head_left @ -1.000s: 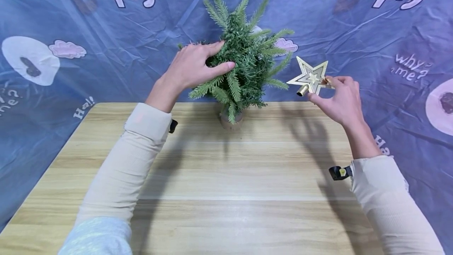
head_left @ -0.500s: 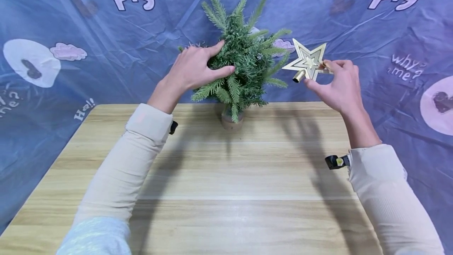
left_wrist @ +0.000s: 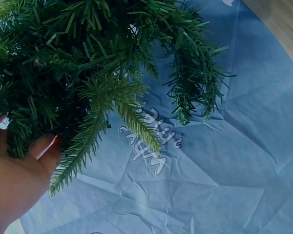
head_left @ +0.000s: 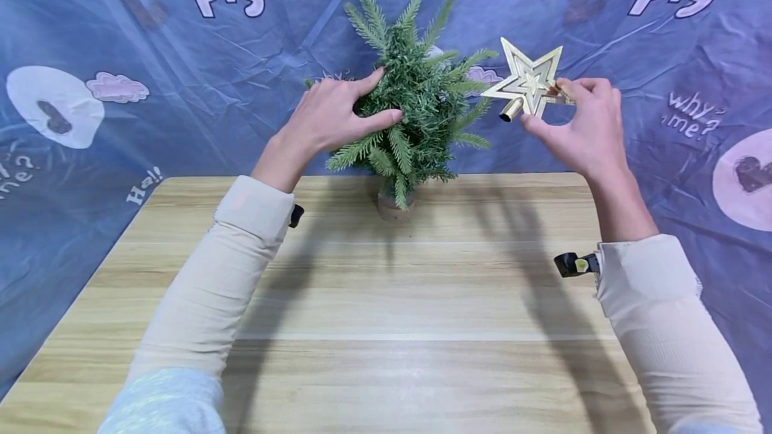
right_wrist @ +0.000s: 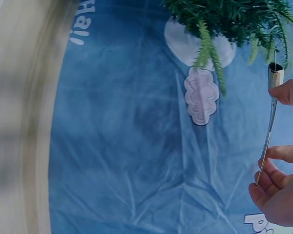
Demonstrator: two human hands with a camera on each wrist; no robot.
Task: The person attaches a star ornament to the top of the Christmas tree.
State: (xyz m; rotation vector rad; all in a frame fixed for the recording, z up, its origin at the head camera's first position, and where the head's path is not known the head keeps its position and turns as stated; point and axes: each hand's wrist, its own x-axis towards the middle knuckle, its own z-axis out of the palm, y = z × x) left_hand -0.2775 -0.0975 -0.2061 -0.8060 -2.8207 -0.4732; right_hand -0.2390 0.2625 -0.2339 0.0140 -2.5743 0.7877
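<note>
Cloth-walled booth (blue drape [head_left: 187,129], table [head_left: 386,293])

At its nine o'clock, the tree [head_left: 429,102] hides part of my left hand [head_left: 332,111]; at four o'clock, the right wrist view's edge crops my right hand [right_wrist: 284,202].

By the left hand [head_left: 328,112], an artificial tree [head_left: 422,96] is showing plastic-looking needles; in the right hand [head_left: 594,129], a star topper [head_left: 531,83] is gleaming like metal. Below, a wood-grained desk [head_left: 422,286] is shining; beyond, backdrop cloth [head_left: 271,52] is creasing.
</note>
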